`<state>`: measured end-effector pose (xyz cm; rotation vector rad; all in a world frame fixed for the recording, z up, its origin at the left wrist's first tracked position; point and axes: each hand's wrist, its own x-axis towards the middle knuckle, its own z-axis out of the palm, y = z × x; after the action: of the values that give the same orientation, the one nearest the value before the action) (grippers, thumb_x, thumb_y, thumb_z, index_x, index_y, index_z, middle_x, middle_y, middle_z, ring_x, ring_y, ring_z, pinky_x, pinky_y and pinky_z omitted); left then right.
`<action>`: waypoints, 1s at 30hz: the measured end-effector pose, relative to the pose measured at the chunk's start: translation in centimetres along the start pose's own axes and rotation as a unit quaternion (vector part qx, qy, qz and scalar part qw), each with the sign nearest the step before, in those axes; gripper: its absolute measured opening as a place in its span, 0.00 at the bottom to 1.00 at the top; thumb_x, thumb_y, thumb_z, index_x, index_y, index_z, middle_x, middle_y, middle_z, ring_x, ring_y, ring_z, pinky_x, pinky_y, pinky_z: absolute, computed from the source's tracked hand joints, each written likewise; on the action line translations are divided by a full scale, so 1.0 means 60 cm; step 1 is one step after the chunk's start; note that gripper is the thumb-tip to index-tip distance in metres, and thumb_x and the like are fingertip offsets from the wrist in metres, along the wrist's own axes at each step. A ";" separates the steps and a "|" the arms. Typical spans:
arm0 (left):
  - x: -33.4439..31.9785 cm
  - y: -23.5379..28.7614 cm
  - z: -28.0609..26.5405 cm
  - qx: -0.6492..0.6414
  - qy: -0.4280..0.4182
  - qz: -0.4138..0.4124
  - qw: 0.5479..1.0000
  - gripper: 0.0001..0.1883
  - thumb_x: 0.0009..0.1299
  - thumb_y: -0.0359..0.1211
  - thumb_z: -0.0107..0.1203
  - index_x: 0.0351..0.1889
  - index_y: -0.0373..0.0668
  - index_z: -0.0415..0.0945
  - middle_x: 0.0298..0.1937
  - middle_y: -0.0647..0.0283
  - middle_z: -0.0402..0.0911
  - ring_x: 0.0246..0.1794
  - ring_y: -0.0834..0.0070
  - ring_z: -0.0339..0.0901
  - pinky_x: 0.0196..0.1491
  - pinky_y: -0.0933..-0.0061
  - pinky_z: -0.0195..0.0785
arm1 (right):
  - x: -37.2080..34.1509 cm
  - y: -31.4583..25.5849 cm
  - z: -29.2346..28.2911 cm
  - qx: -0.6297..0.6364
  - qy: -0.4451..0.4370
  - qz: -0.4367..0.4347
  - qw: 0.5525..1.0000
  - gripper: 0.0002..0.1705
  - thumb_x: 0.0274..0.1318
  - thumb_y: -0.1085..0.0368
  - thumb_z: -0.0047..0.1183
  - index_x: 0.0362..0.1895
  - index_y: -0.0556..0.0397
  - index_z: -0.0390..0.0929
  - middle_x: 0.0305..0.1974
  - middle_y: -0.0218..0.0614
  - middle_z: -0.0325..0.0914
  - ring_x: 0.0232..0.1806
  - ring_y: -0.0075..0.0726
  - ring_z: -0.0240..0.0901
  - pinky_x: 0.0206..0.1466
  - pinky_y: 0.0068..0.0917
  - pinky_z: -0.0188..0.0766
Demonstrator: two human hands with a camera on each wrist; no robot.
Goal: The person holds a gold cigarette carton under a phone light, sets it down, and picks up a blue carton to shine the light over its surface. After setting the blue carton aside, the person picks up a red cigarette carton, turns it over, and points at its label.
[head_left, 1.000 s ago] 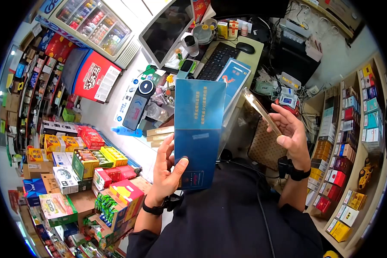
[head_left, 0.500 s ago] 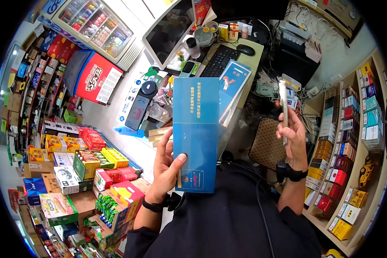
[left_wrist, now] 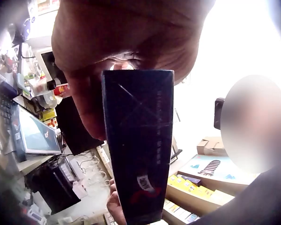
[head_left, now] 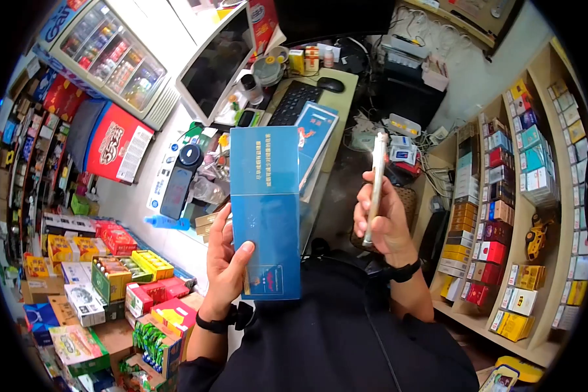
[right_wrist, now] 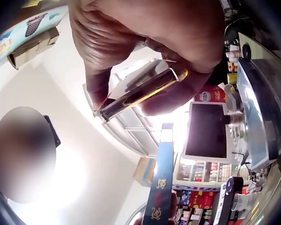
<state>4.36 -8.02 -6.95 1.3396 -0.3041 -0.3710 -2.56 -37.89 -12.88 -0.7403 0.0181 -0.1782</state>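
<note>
My left hand (head_left: 225, 268) holds a blue cigarette carton (head_left: 266, 222) upright, thumb across its front near the lower left edge. In the left wrist view the narrow side of that carton (left_wrist: 138, 140) hangs below the palm. My right hand (head_left: 387, 219) grips a slim, gold-edged phone (head_left: 375, 189), turned edge-on to the head camera. In the right wrist view the phone (right_wrist: 140, 93) sits between thumb and fingers, its screen hidden. Carton and phone are held apart. Behind the carton, a similar blue carton (head_left: 321, 134) lies by the keyboard (head_left: 295, 102).
A monitor (head_left: 214, 62) and a mouse (head_left: 331, 84) stand on the cluttered desk. A payment device (head_left: 179, 179) sits on the white counter at left. Boxed goods (head_left: 78, 251) are stacked front left; shelves of cigarette packs (head_left: 490, 215) line the right.
The right hand has turned the phone from a slant to nearly upright and edge-on. The left hand keeps its grip on the carton. The head view has swung right, shifting the scene left.
</note>
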 end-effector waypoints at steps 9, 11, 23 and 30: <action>0.001 -0.005 0.005 -0.004 0.011 0.013 1.000 0.39 0.73 0.24 0.54 0.81 0.37 0.49 0.68 0.52 0.73 0.67 0.67 0.72 0.71 0.64 0.62 | 0.000 0.003 -0.009 -0.030 0.089 -0.081 0.992 0.43 0.66 0.45 0.62 0.74 0.55 0.61 0.60 0.36 0.76 0.57 0.32 0.78 0.59 0.32 0.79; -0.001 -0.007 -0.001 0.010 0.018 0.014 1.000 0.39 0.73 0.24 0.54 0.81 0.37 0.49 0.69 0.51 0.72 0.68 0.67 0.72 0.72 0.64 0.61 | 0.000 0.000 -0.016 -0.002 0.103 -0.067 0.992 0.38 0.70 0.44 0.57 0.72 0.55 0.64 0.58 0.38 0.78 0.54 0.33 0.80 0.57 0.35 0.81; -0.005 -0.015 -0.034 0.087 0.035 0.027 0.995 0.39 0.74 0.27 0.54 0.81 0.38 0.50 0.69 0.49 0.72 0.68 0.66 0.71 0.72 0.65 0.59 | 0.017 -0.009 -0.037 0.022 0.208 -0.009 0.978 0.18 0.66 0.62 0.58 0.58 0.50 0.76 0.50 0.30 0.81 0.50 0.25 0.80 0.56 0.29 0.79; -0.026 -0.004 -0.062 0.076 0.044 0.027 0.996 0.39 0.73 0.26 0.54 0.81 0.39 0.49 0.67 0.51 0.73 0.65 0.67 0.73 0.69 0.67 0.62 | 0.006 0.009 -0.034 -0.057 0.251 0.006 0.966 0.16 0.65 0.60 0.63 0.53 0.50 0.78 0.44 0.27 0.82 0.41 0.22 0.81 0.46 0.25 0.80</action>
<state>4.49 -4.10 -7.94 1.4887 -0.2986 -0.2467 -2.28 -38.95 -14.72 -0.7941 0.5193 -0.3518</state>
